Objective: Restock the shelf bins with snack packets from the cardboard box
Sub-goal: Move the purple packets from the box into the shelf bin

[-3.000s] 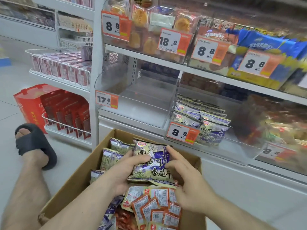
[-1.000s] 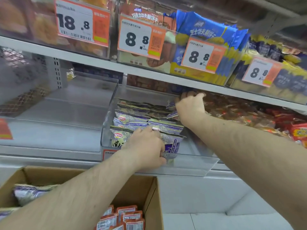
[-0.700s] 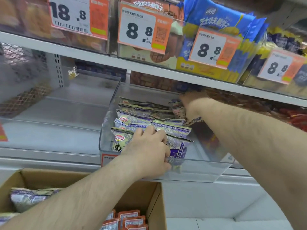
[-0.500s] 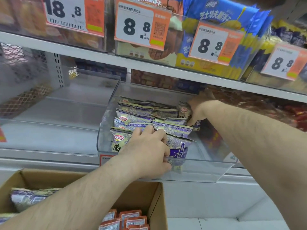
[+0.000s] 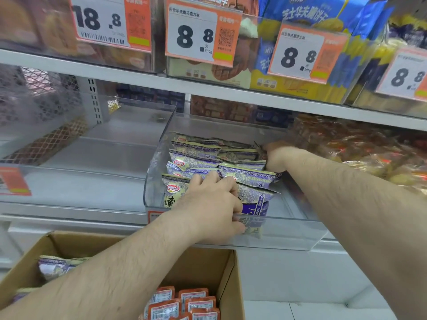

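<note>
Clear bin (image 5: 288, 234) part-filled. Left hand (image 5: 208, 211) grips front purple packet (image 5: 254, 204); right hand (image 5: 275, 158) grasps a rear one. Cardboard box (image 5: 221, 273) holds more.

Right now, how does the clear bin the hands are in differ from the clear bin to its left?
The bin with the hands holds rows of purple snack packets; the left bin shows no packets. The left bin's orange tag sits at its left front; the other's is mostly hidden by the left hand. Both are transparent, on one shelf.
</note>
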Demonstrator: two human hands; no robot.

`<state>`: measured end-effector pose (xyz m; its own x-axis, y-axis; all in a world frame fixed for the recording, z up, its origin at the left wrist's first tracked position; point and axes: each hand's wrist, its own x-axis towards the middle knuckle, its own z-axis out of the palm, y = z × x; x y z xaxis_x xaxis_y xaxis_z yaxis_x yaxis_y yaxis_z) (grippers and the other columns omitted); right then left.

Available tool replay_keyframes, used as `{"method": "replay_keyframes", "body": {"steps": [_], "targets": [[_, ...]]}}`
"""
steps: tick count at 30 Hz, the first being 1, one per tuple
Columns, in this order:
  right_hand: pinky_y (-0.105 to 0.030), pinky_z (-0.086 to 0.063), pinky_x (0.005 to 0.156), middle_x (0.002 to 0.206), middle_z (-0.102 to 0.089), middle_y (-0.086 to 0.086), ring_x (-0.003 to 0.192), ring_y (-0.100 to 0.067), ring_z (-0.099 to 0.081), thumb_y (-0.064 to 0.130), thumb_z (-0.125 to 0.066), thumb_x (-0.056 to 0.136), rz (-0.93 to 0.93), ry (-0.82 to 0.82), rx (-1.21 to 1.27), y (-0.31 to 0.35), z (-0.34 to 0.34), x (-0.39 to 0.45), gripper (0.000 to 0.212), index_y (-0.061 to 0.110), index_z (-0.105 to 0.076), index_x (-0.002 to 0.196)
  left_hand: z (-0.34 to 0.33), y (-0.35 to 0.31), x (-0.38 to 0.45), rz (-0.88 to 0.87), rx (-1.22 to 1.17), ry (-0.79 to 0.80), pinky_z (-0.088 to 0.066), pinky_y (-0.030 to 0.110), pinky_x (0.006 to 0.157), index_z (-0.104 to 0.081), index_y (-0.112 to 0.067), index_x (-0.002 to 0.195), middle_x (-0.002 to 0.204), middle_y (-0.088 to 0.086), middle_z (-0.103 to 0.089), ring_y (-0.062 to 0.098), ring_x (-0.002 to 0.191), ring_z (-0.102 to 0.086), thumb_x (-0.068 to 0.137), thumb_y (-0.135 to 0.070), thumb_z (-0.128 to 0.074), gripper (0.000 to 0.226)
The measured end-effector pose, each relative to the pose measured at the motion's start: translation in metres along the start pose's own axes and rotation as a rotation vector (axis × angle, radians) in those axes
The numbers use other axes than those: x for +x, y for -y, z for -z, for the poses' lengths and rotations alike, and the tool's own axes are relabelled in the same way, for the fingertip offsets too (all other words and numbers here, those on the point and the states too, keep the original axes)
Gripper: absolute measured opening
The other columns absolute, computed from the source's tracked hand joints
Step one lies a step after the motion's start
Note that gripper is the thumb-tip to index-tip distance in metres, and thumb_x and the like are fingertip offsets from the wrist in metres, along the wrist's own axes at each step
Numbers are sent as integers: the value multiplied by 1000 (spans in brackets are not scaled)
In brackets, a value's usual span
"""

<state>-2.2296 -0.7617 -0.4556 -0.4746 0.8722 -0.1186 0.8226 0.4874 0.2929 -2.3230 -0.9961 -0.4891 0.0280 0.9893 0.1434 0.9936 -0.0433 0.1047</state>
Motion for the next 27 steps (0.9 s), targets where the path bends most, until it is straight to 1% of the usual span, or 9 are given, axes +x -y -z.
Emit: {"method": "replay_keyframes", "body": {"steps": [5, 9, 11, 14, 16, 19, 22, 25, 27], "targets": [[-28, -46, 76, 121, -62, -12, 98, -28, -59, 17, -74, 82, 1, 26, 17, -2, 8, -12, 60, 9, -50, 137, -2, -1, -1, -10, 26, -27, -27, 38, 97, -53, -32, 77, 107, -15, -37, 15, 101, -26, 88, -52, -54, 23], [-29, -47, 73, 106, -62, -12, 88, -27, -56, 16, -66, 88, -13, -17, 60, -6, 18, -38, 40, 2, -59, 124, 4, -3, -4, 3, -52, -82, -29, 38, 99, -63, -34, 89, 111, -14, -49, 15, 107, -34, 83, -54, -58, 22], [-30, -48, 73, 108, -64, -15, 95, -31, -61, 9, -61, 87, -13, -116, 125, -5, 25, -57, 29, 1, -61, 115, 6, -6, -8, 34, -156, -219, -32, 38, 97, -64, -34, 90, 103, -14, -54, 15, 107, -41, 84, -50, -58, 19], [-36, -53, 81, 115, -66, -15, 102, -34, -62, 0, -55, 78, 4, -327, 319, 8, 33, -89, 39, 9, -64, 115, 6, -9, -31, 124, -319, -588, -41, 35, 79, -58, -29, 71, 78, -14, -55, 20, 88, -55, 77, -37, -56, 10], [-39, -54, 87, 112, -69, -9, 103, -31, -62, 2, -54, 76, 47, -435, 408, 27, 35, -117, 40, 18, -68, 110, 0, -9, -59, 165, -407, -707, -42, 34, 72, -56, -28, 70, 74, -14, -57, 17, 80, -54, 76, -33, -54, 8], [-39, -53, 88, 105, -72, -6, 100, -30, -63, 3, -54, 74, 146, -527, 577, 64, 32, -163, 35, 20, -72, 99, -16, -3, -106, 265, -522, -665, -41, 29, 71, -58, -30, 74, 75, -18, -56, 5, 78, -47, 80, -28, -58, 7], [-37, -52, 81, 95, -73, -6, 92, -29, -63, 2, -55, 74, 251, -542, 661, 111, 19, -205, 28, 16, -74, 90, -37, 13, -148, 445, -640, -560, -43, 21, 70, -57, -35, 73, 77, -20, -59, 1, 78, -52, 83, -19, -66, 21], [-38, -53, 74, 86, -73, -7, 85, -30, -64, 0, -55, 72, 396, -492, 752, 157, -9, -232, 24, 12, -73, 82, -54, 31, -189, 639, -753, -458, -40, 11, 63, -59, -34, 74, 74, -14, -62, 0, 70, -55, 85, -14, -67, 24], [-36, -53, 74, 84, -72, -4, 84, -27, -64, 2, -55, 73, 424, -371, 745, 185, -34, -238, 22, 16, -71, 79, -62, 43, -217, 758, -828, -412, -43, 17, 61, -62, -30, 76, 71, -10, -63, 3, 66, -57, 86, -12, -66, 21]]}}
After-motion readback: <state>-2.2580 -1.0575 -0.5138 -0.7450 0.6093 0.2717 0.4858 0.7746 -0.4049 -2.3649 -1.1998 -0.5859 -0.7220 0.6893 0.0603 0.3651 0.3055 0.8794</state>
